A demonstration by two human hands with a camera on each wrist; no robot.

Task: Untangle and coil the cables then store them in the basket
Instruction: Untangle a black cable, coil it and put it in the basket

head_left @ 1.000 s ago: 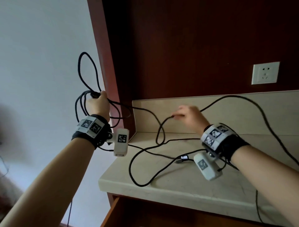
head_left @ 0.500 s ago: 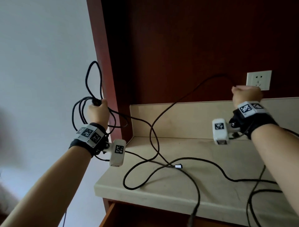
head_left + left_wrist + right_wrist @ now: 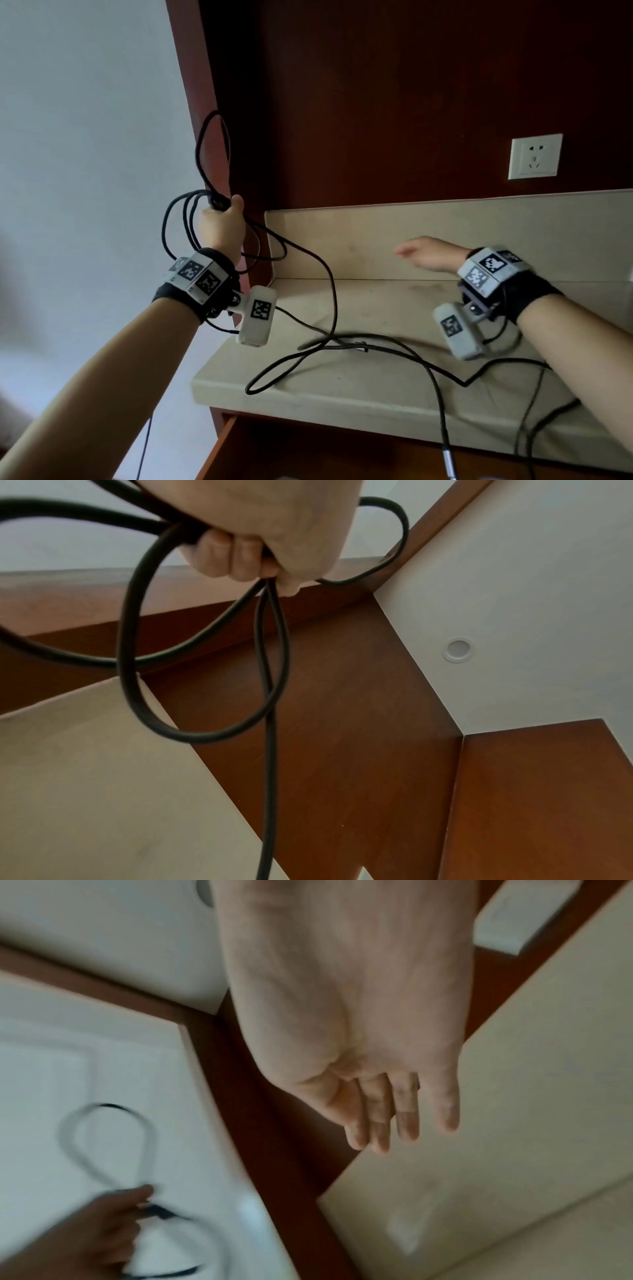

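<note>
My left hand (image 3: pixel 222 222) is raised beside the wooden post and grips several loops of black cable (image 3: pixel 212 154); the left wrist view shows its fingers (image 3: pixel 232 555) curled round the cable loops (image 3: pixel 137 647). From that hand the cable runs down onto the beige counter (image 3: pixel 376 308), where more of it lies in loose curves with a small connector (image 3: pixel 359 346). My right hand (image 3: pixel 424 255) hovers above the counter with fingers straight and nothing in it; in the right wrist view its fingers (image 3: pixel 404 1115) are extended. No basket is in view.
A white wall socket (image 3: pixel 534 156) sits on the dark wood panel at the upper right. A cable end with a metal plug (image 3: pixel 448 462) hangs over the counter's front edge, above an open wooden drawer (image 3: pixel 219 448). A grey wall lies to the left.
My right hand let go of the cable it had pulled up toward the socket and dropped back left over the counter, now open. The released cable fell onto the counter. The left hand kept its loops.
</note>
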